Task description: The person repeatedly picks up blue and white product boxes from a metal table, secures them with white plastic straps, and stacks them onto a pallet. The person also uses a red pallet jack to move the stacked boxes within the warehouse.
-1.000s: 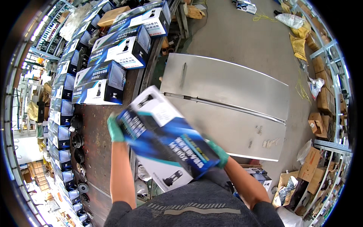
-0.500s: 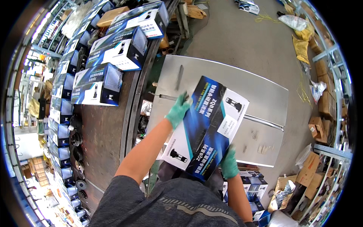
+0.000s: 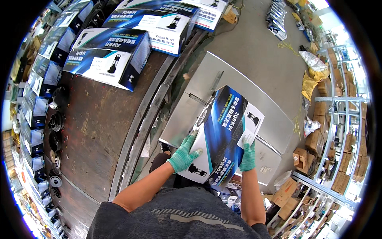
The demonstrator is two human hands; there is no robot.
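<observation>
A long blue, black and white printed carton [image 3: 223, 135], with pump pictures on its sides, is held in front of my body, tilted with its far end to the right. My left hand [image 3: 185, 154], in a green glove, grips its left side with the thumb resting over the near white part. On the opposite side my right hand [image 3: 248, 155], also gloved in green, presses against the carton, fingers pointing away from me. Beneath and beyond it lies a grey metal sheet surface [image 3: 274, 115]. The carton's underside is hidden.
To the left runs a brown workbench [image 3: 99, 119] with a metal edge rail. Similar cartons [image 3: 107, 59] stand at its far end, and round black parts [image 3: 57, 121] line its left side. Shelving [image 3: 330, 187] with brown boxes stands at the right. More cartons [image 3: 276, 20] lie on the far floor.
My view has swung left toward the workbench. The left hand has slid nearer along the carton's side, and the right hand has moved farther up its opposite side. The carton remains held.
</observation>
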